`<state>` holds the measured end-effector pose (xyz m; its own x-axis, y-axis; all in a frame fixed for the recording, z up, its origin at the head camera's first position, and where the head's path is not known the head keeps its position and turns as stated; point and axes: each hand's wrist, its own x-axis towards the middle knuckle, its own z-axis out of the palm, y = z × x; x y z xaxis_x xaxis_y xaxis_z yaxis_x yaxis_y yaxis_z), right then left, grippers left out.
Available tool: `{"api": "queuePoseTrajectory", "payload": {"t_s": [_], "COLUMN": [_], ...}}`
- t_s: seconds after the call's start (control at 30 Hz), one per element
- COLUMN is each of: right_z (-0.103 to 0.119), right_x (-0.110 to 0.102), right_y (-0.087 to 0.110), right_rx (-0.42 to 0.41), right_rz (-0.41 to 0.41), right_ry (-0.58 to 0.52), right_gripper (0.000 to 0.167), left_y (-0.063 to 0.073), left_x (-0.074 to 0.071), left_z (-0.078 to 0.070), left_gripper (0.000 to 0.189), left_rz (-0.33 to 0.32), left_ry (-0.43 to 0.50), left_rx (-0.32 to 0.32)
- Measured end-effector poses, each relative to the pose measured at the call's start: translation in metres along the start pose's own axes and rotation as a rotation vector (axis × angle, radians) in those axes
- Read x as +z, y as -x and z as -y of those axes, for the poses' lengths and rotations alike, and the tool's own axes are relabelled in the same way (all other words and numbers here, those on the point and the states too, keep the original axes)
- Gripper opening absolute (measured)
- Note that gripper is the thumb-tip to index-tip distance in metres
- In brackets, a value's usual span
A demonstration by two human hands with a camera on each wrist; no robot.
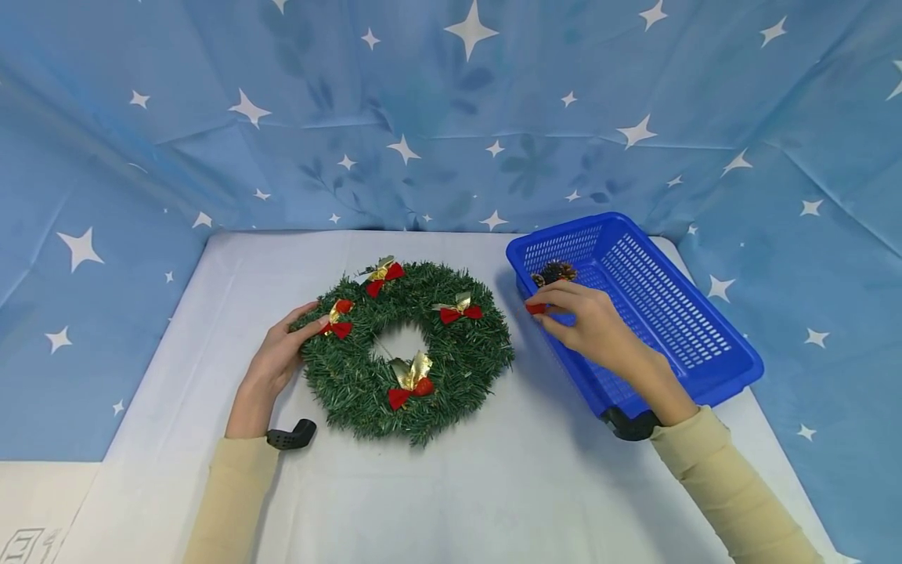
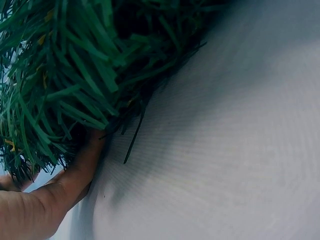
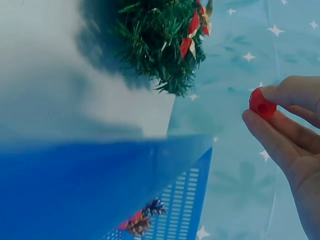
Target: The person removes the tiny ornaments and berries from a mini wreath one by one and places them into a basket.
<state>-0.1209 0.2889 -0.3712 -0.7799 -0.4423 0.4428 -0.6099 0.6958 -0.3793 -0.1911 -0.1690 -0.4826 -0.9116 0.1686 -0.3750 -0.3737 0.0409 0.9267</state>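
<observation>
A green artificial wreath lies on the white tabletop, dressed with several red bows with gold leaves; one bow at its front carries a red berry. At the wreath's left rim, my left hand grips the greenery, thumb on top beside a bow; in the left wrist view a finger runs in under the branches. Over the near left edge of a blue basket, my right hand pinches a small red berry between thumb and fingertips, apart from the wreath.
Pinecones lie in the basket's far left corner, with something red beside them in the right wrist view. Blue star-patterned cloth walls the table at the back and sides. The basket stands right of the wreath.
</observation>
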Motion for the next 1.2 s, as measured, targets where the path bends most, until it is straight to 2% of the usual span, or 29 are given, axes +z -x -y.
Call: {"api": "queuePoseTrajectory", "payload": {"t_s": [0.17,0.37,0.57,0.77,1.2], "right_z": [-0.009,-0.021,-0.033,-0.051,-0.083], "right_x": [-0.006,-0.013,-0.016,-0.015,-0.012], "right_y": [-0.001,-0.007,-0.01,-0.011,-0.009], "right_rx": [0.063,0.12,0.193,0.23,0.4], "right_rz": [0.019,0.033,0.069,0.091,0.19], "right_ry": [-0.012,-0.024,-0.032,-0.007,0.025], "right_gripper": [0.028,0.026,0.023,0.021,0.019], "left_y": [-0.001,-0.001,-0.001,-0.001,-0.003], "left_x": [0.0,-0.001,-0.002,-0.002,-0.002], "left_z": [0.0,0.001,0.002,0.001,0.002], "left_gripper": [0.074,0.075,0.075,0.076,0.075], "left_rz": [-0.005,0.003,0.0,-0.001,0.006], "left_ry": [-0.022,-0.001,-0.003,-0.005,-0.014], "left_rx": [-0.008,-0.016,0.001,0.002,-0.005]}}
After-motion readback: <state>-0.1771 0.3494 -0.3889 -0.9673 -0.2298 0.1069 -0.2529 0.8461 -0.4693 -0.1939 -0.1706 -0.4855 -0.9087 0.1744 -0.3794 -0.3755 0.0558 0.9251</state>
